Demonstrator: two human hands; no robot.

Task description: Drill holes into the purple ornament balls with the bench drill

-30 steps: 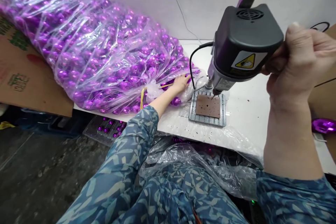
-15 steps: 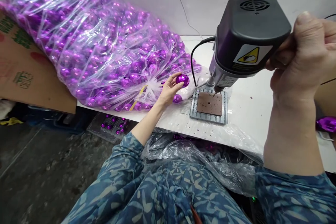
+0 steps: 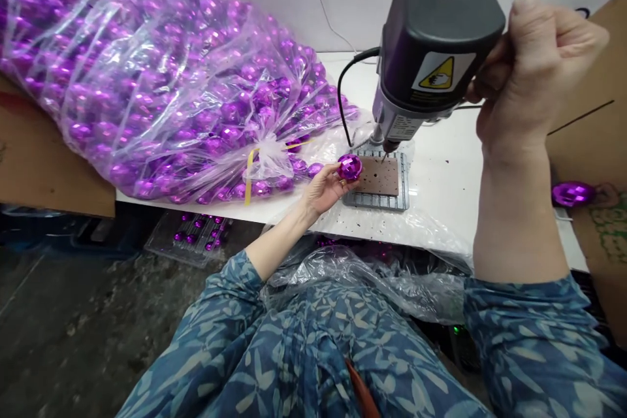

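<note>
A shiny purple faceted ball (image 3: 349, 167) is pinched between the thumb and fingers of my left hand (image 3: 327, 189), at the left edge of the drill press's base. On that grey slotted base (image 3: 402, 199) lies a brown plate (image 3: 385, 176) with a small dark hole, dotted with dark chips. Just above the plate is the thin bit of the drill press (image 3: 443, 32), apart from the ball. My right hand (image 3: 536, 72) is closed at the right side of the black motor head, round the press's handle, which is mostly hidden by the fingers.
A big clear bag of purple balls (image 3: 186, 85), tied with yellow, fills the left of the white table (image 3: 441, 222). Cardboard boxes (image 3: 53, 150) stand on both sides. Another purple ball (image 3: 573, 194) is at right. Plastic sheeting (image 3: 343, 268) hangs over the front edge.
My left hand has carried the purple ball right, from beside the bag to the edge of the brown plate. My right hand stays at the drill press. The view has shifted to the right.
</note>
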